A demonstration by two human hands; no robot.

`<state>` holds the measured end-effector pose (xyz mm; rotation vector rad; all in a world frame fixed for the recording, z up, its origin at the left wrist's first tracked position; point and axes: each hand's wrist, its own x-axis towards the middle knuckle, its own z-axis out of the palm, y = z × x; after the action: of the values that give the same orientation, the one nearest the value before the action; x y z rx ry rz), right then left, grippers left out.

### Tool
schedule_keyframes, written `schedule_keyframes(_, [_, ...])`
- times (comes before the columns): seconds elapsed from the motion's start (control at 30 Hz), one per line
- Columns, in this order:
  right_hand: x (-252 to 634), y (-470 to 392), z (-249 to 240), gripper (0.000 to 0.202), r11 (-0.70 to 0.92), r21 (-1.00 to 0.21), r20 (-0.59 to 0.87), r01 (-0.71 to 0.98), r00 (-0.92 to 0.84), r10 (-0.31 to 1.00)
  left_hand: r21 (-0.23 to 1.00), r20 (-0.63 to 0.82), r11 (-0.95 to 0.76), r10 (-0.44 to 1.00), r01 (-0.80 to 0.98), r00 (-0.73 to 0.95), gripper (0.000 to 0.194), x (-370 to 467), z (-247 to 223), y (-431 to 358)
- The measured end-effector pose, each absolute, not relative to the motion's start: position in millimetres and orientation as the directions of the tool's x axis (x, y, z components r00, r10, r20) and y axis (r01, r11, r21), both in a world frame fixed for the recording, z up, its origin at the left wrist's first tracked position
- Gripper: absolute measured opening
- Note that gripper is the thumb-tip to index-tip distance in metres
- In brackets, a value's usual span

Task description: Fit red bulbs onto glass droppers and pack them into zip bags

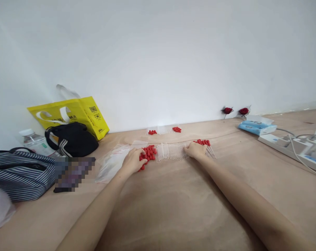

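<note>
My left hand (133,160) reaches into a pile of small red rubber bulbs (149,152), thumb and fingers apart around the pile's left side. To the right of the pile, thin clear dropper tubes (170,151) lie side by side in a row. My right hand (196,150) is at the right end of that row, its fingers closed in a pinch on a tube; the fingertips are partly hidden. Just beyond and to its right lie several tubes with red bulbs on their ends, finished droppers (206,143) by their look.
Clear plastic bags (113,160) lie left of the pile. Two bagged groups of red-bulbed droppers (177,129) rest near the wall. A yellow bag (95,118), black pouch (78,141) and striped bag (24,174) stand left; a tissue pack (257,127) and power strip (272,141) lie right.
</note>
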<state>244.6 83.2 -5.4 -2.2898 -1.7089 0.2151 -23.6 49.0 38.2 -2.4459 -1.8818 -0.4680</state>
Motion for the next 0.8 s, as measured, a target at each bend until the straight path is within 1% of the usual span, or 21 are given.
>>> schedule_keyframes(0.07, [245,83,-7,0.034,-0.264,-0.32,0.047,0.91,0.294,0.955,0.155,0.214,-0.271,0.948,0.95,0.236,0.014,-29,39,52])
schedule_keyframes(0.2, [245,81,-9,0.034,-0.247,-0.357,0.065,0.901,0.288,0.955,0.152,0.201,-0.247,0.956,0.957,0.215,0.008,-28,36,53])
schedule_keyframes(0.33, [247,78,-4,0.033,-0.206,-0.401,0.149,0.893,0.286,0.947,0.161,0.241,-0.26,0.946,0.952,0.218,0.006,-18,46,47])
schedule_keyframes(0.43, [250,74,-1,0.03,-0.144,-0.432,0.233,0.89,0.264,0.936,0.206,0.296,-0.342,0.915,0.917,0.275,0.007,-2,53,36])
schedule_keyframes(0.5, [253,66,-3,0.026,-0.025,-0.467,0.325,0.884,0.198,0.925,0.319,0.367,-0.481,0.857,0.817,0.362,0.005,11,50,27])
schedule_keyframes(0.57, [257,55,-10,0.022,0.178,-0.48,0.455,0.859,0.07,0.888,0.447,0.422,-0.577,0.81,0.683,0.408,0.003,24,39,20])
schedule_keyframes(0.6, [260,48,-15,0.02,0.294,-0.462,0.521,0.837,-0.012,0.853,0.498,0.436,-0.604,0.794,0.622,0.423,0.003,29,30,18])
schedule_keyframes(0.63, [262,40,-20,0.019,0.398,-0.424,0.574,0.813,-0.099,0.813,0.552,0.436,-0.61,0.792,0.568,0.427,0.004,34,22,15])
schedule_keyframes(0.7, [267,24,-28,0.017,0.549,-0.317,0.629,0.773,-0.262,0.732,0.632,0.408,-0.616,0.78,0.469,0.475,0.006,40,5,12])
schedule_keyframes(0.73, [270,17,-32,0.018,0.597,-0.267,0.635,0.757,-0.328,0.699,0.652,0.391,-0.615,0.774,0.444,0.498,0.007,42,-1,11])
schedule_keyframes(0.8, [272,5,-35,0.021,0.653,-0.2,0.616,0.73,-0.424,0.664,0.643,0.362,-0.618,0.765,0.452,0.533,0.009,42,-7,8])
